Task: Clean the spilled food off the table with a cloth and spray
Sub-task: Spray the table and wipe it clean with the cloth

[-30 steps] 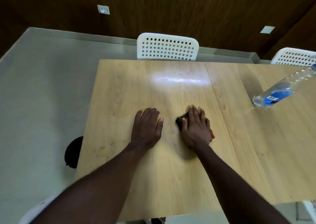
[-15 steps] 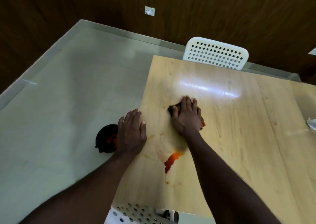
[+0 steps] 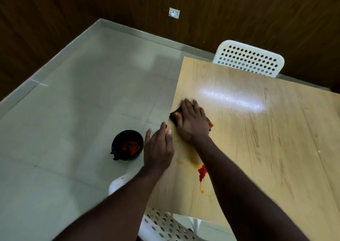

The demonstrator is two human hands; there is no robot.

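My right hand (image 3: 191, 123) lies flat with straight fingers on a dark cloth (image 3: 173, 117), pressing it onto the light wooden table (image 3: 266, 139) right at its left edge. The cloth shows an orange-stained corner on the hand's right side. My left hand (image 3: 158, 148) is held open, fingers straight, at the table's left edge just below the cloth, partly over the floor. A red-orange food spill (image 3: 202, 172) streaks the table near my right forearm, with faint orange smears to its left. No spray bottle is in view.
A black bowl (image 3: 127, 145) with red food inside sits on the grey tiled floor left of the table. A white perforated chair (image 3: 250, 59) stands at the far side, and another white chair (image 3: 161, 226) is tucked in at the near edge.
My right hand has slid the cloth left to the table's edge. My left hand has moved off the tabletop to the edge. The view has swung left, showing more floor.
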